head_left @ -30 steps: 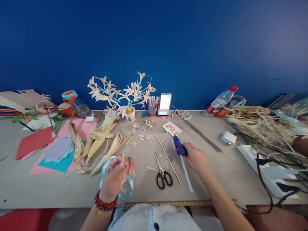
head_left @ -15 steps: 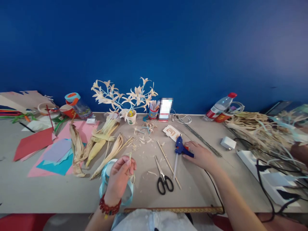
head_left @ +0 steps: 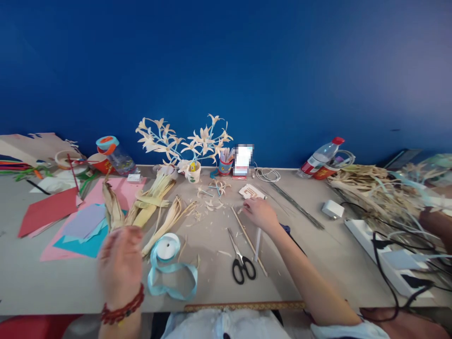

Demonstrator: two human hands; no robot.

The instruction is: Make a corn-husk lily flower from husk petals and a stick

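Loosely spread, right hand rests beside card; left hand blurred, grip unclear.

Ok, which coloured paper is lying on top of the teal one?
The lilac sheet: it overlaps the teal sheet. The pink sheet lies underneath both; the red sheet sits further left.

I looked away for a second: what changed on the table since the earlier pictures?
The left hand let go of the pale blue ribbon spool and swung left. The right hand released the blue glue gun and reached toward the patterned card. Black-handled scissors stayed put.
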